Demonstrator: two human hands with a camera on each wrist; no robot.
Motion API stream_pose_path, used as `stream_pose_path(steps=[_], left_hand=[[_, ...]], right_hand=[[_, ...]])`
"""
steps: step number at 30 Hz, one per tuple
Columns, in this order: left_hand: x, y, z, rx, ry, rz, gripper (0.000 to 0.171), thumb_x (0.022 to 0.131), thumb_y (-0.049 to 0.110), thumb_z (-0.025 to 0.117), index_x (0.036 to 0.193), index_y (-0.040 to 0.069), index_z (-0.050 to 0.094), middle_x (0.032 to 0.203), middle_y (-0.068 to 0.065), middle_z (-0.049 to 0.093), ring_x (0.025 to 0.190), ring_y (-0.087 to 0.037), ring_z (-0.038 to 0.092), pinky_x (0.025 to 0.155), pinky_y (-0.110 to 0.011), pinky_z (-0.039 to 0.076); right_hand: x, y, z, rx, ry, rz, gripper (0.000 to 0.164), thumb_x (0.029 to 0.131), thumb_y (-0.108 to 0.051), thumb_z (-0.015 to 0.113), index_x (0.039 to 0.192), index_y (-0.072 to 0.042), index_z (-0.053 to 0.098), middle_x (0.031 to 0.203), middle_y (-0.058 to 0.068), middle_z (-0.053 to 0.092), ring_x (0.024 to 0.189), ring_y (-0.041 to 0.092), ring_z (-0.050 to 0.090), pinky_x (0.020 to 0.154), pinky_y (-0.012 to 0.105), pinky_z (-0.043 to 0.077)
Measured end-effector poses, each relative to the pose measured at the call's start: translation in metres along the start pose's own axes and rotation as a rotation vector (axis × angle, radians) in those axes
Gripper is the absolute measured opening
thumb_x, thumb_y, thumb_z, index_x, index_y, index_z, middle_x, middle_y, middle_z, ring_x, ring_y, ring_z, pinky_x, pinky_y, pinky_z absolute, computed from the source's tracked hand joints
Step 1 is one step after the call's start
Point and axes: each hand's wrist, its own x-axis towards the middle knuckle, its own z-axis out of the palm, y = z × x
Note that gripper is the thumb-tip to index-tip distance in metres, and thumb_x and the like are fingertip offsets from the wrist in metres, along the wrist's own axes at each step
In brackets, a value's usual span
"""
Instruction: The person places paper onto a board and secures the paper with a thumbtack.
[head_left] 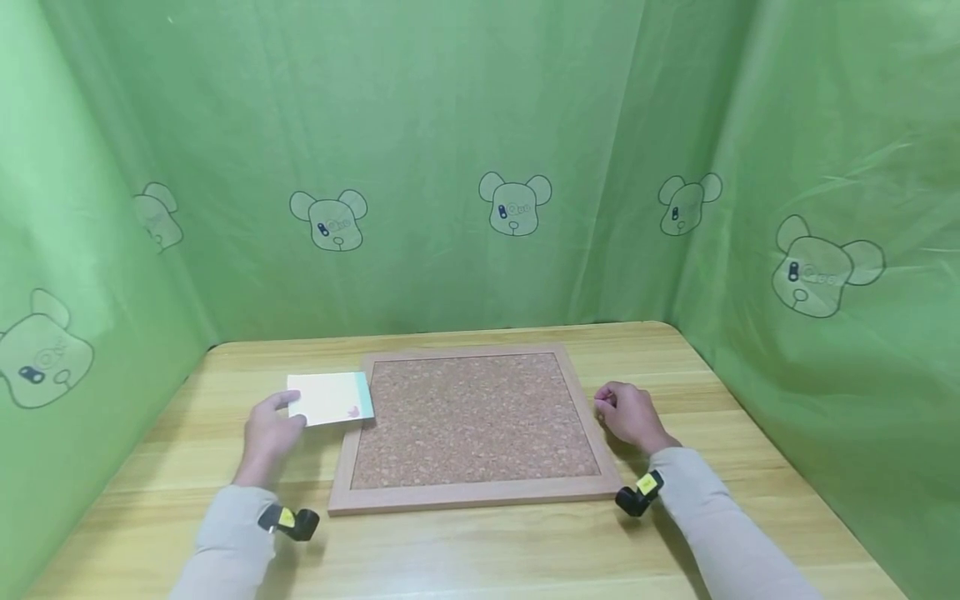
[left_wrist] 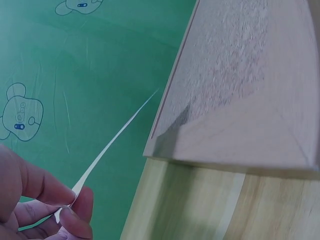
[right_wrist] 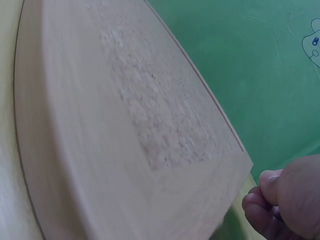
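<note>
My left hand (head_left: 270,429) pinches the left edge of a white note card (head_left: 322,398) between thumb and fingers. The card has a mint-green strip along its right end and a small pink mark in the lower corner. In the left wrist view the card (left_wrist: 107,147) shows nearly edge-on, held up, its far end towards the board. In the head view it overlaps the left frame of a wood-framed cork board (head_left: 472,421) lying on the table. Just right of the board is my right hand (head_left: 630,412), fingers curled, thumb against the index finger (right_wrist: 259,202); nothing shows between them.
The pale wooden table (head_left: 465,554) carries the board. A green curtain (head_left: 420,100) with bear-head prints hangs close behind and along both sides. A small black camera is strapped on each wrist, over light sleeves (head_left: 232,529).
</note>
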Motion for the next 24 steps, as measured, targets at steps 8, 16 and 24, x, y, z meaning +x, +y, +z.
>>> stream_pose_path(steps=[8, 16, 24], left_hand=[[-0.001, 0.003, 0.007, -0.009, -0.008, 0.007, 0.056, 0.079, 0.003, 0.049, 0.135, 0.007, 0.04, 0.139, -0.021, 0.032, 0.044, -0.009, 0.036, 0.038, -0.023, 0.036], [0.0, 0.006, 0.015, -0.027, -0.033, 0.013, 0.056, 0.08, 0.003, 0.049, 0.135, 0.008, 0.04, 0.14, -0.018, 0.032, 0.043, -0.008, 0.037, 0.038, -0.022, 0.037], [-0.001, 0.006, 0.021, -0.012, -0.046, 0.023, 0.054, 0.08, 0.003, 0.05, 0.134, 0.008, 0.041, 0.14, -0.019, 0.032, 0.044, -0.008, 0.037, 0.038, -0.021, 0.036]], right_hand=[[-0.001, -0.006, 0.004, 0.012, 0.006, -0.006, 0.005, 0.085, -0.01, 0.061, 0.083, -0.006, 0.061, 0.071, 0.002, 0.058, 0.065, 0.017, 0.053, 0.061, 0.032, 0.045], [0.0, -0.015, 0.003, 0.024, 0.001, -0.001, 0.004, 0.086, -0.01, 0.06, 0.086, -0.006, 0.061, 0.075, 0.004, 0.058, 0.069, 0.018, 0.053, 0.064, 0.033, 0.045], [0.0, -0.025, 0.007, 0.041, -0.023, 0.026, 0.005, 0.087, -0.011, 0.059, 0.087, -0.007, 0.061, 0.075, 0.004, 0.057, 0.07, 0.019, 0.052, 0.064, 0.032, 0.043]])
